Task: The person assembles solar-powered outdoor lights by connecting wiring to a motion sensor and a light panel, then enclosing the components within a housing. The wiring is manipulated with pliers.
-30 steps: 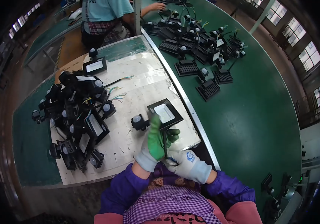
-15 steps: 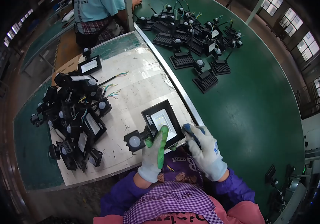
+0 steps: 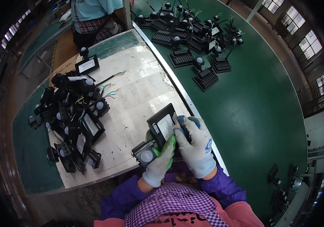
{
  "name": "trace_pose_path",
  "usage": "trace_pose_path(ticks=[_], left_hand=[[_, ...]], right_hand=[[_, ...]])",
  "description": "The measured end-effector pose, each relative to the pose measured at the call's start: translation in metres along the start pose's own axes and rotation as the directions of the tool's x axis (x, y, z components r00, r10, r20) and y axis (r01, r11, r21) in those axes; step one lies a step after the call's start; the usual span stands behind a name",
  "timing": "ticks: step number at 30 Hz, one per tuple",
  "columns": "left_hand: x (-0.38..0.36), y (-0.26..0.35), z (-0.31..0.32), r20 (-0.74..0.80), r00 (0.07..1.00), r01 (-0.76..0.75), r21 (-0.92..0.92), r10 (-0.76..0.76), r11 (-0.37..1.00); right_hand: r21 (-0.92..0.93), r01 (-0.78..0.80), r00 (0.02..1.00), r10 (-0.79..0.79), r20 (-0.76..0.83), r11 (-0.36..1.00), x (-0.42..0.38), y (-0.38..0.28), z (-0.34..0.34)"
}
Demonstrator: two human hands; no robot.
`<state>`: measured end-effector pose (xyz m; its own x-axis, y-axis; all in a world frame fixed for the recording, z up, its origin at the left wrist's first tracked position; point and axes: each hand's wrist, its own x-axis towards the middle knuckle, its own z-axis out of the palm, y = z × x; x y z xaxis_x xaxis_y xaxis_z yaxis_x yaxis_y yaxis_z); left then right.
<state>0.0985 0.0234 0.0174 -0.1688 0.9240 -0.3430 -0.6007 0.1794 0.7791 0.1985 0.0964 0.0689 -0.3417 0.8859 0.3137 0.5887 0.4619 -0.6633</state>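
A black floodlight [image 3: 165,126] with a pale panel and a round-domed sensor [image 3: 146,154] is held tilted above the near edge of the white board. My left hand [image 3: 162,160], in a white and green glove, is closed round its lower side by the sensor. At the light's right edge is my right hand [image 3: 194,142], in a white and blue glove, with its fingers wrapped round a small dark tool [image 3: 184,130]. Part of the tool is hidden by the fingers, and its tip touches or nearly touches the frame.
A pile of black sensor lights [image 3: 75,117] lies on the left of the white board [image 3: 128,98]. More lights [image 3: 186,32] lie on the green table [image 3: 252,109], beyond a metal edge strip [image 3: 162,62]. A person [image 3: 97,15] stands at the far side.
My right hand has moved left and up with the tool, onto the light's right edge. The light has turned and tilted in my left hand, and its sensor sits slightly lower and further right.
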Motion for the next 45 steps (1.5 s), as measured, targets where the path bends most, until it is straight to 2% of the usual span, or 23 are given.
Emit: trace_pose_path(ticks=[5, 6, 8, 9, 11, 12, 14, 16, 18, 19, 21, 22, 23, 25, 28, 29, 31, 32, 37, 39, 42, 44, 45], left_hand=[[-0.001, -0.018, 0.002, -0.009, 0.998, -0.058, 0.079, 0.059, 0.995], [0.001, -0.023, -0.001, 0.043, 0.989, -0.149, 0.188, 0.144, 0.971], [0.004, -0.031, -0.007, 0.146, 0.940, -0.341, 0.376, 0.309, 0.861], [0.003, -0.030, -0.012, 0.232, 0.895, -0.442, 0.579, 0.381, 0.685], [0.001, -0.026, -0.002, 0.013, 0.988, -0.150, 0.205, 0.151, 0.967], [0.000, -0.019, 0.006, -0.098, 0.995, -0.033, -0.033, 0.030, 0.999], [0.001, -0.018, 0.006, -0.040, 0.975, -0.221, -0.032, 0.220, 0.975], [-0.001, -0.014, -0.006, -0.025, 0.988, -0.150, 0.091, 0.153, 0.984], [-0.013, 0.020, -0.005, -0.032, 0.996, 0.076, -0.086, -0.079, 0.993], [-0.018, 0.023, -0.016, -0.023, 0.984, 0.177, 0.098, -0.176, 0.979], [-0.022, 0.029, -0.027, 0.013, 0.984, 0.163, 0.357, -0.179, 0.920], [-0.022, 0.014, -0.045, 0.229, 0.971, -0.190, 0.583, 0.065, 0.790], [-0.021, 0.000, -0.063, 0.421, 0.855, -0.518, 0.683, 0.302, 0.515], [-0.021, 0.000, -0.073, 0.409, 0.884, -0.430, 0.529, 0.225, 0.731], [-0.017, 0.004, -0.076, 0.381, 0.903, -0.377, 0.480, 0.200, 0.792], [-0.020, 0.014, -0.071, 0.313, 0.947, -0.200, 0.414, 0.068, 0.888], [-0.024, 0.019, -0.063, 0.249, 0.966, -0.007, 0.312, -0.075, 0.950], [-0.025, 0.017, -0.058, 0.239, 0.968, 0.000, 0.293, -0.073, 0.956], [-0.024, 0.034, -0.047, 0.199, 0.957, 0.088, 0.491, -0.210, 0.867], [-0.020, 0.036, -0.046, 0.200, 0.935, 0.180, 0.447, -0.294, 0.876], [-0.023, 0.035, -0.050, 0.267, 0.957, -0.036, 0.507, -0.117, 0.861], [-0.016, 0.017, -0.067, 0.313, 0.946, -0.067, 0.440, -0.083, 0.895], [-0.007, 0.005, -0.076, 0.336, 0.938, -0.055, 0.383, -0.083, 0.922]], right_hand=[[0.034, -0.052, 0.997, 0.053, -0.054, 0.998, 0.009, -0.009, 0.000], [0.045, -0.072, 0.994, 0.075, -0.073, 0.996, 0.010, -0.011, 0.000], [-0.024, -0.054, 0.994, 0.051, -0.092, 0.998, 0.009, -0.010, 0.004], [-0.006, -0.094, 0.994, 0.094, -0.056, 0.996, 0.009, -0.011, 0.001], [-0.013, -0.110, 0.994, 0.110, -0.021, 0.994, 0.008, -0.010, -0.001], [-0.042, -0.087, 0.996, 0.086, -0.026, 0.995, 0.004, -0.006, 0.001], [-0.073, -0.034, 0.999, 0.032, -0.018, 0.997, 0.001, 0.001, -0.001], [-0.065, 0.036, 0.999, -0.037, -0.005, 0.997, 0.005, 0.009, -0.008], [-0.138, 0.219, 0.970, -0.199, 0.143, 0.966, 0.006, 0.026, -0.022], [-0.145, 0.290, 0.944, -0.258, 0.207, 0.946, 0.005, 0.035, -0.027], [-0.139, 0.391, 0.888, -0.334, 0.317, 0.910, 0.003, 0.048, -0.032], [-0.131, 0.418, 0.864, -0.349, 0.362, 0.899, 0.003, 0.053, -0.034], [-0.124, 0.449, 0.838, -0.369, 0.402, 0.885, 0.003, 0.055, -0.035], [-0.109, 0.436, 0.844, -0.364, 0.394, 0.893, 0.003, 0.055, -0.034], [-0.081, 0.445, 0.841, -0.385, 0.380, 0.892, 0.003, 0.059, -0.028], [-0.076, 0.447, 0.841, -0.389, 0.376, 0.891, 0.002, 0.060, -0.026], [-0.011, 0.482, 0.822, -0.448, 0.350, 0.876, 0.003, 0.057, -0.020], [0.021, 0.499, 0.812, -0.476, 0.338, 0.866, 0.003, 0.054, -0.016], [-0.042, 0.421, 0.841, -0.373, 0.392, 0.906, 0.010, 0.032, -0.008], [-0.041, 0.409, 0.846, -0.362, 0.392, 0.912, 0.014, 0.027, -0.002], [0.193, 0.262, 0.902, -0.311, 0.299, 0.946, 0.018, 0.023, 0.000], [0.182, 0.154, 0.960, -0.191, 0.206, 0.971, 0.018, 0.022, -0.005], [0.362, -0.100, 0.978, 0.025, 0.207, 0.927, 0.015, 0.024, -0.006]])
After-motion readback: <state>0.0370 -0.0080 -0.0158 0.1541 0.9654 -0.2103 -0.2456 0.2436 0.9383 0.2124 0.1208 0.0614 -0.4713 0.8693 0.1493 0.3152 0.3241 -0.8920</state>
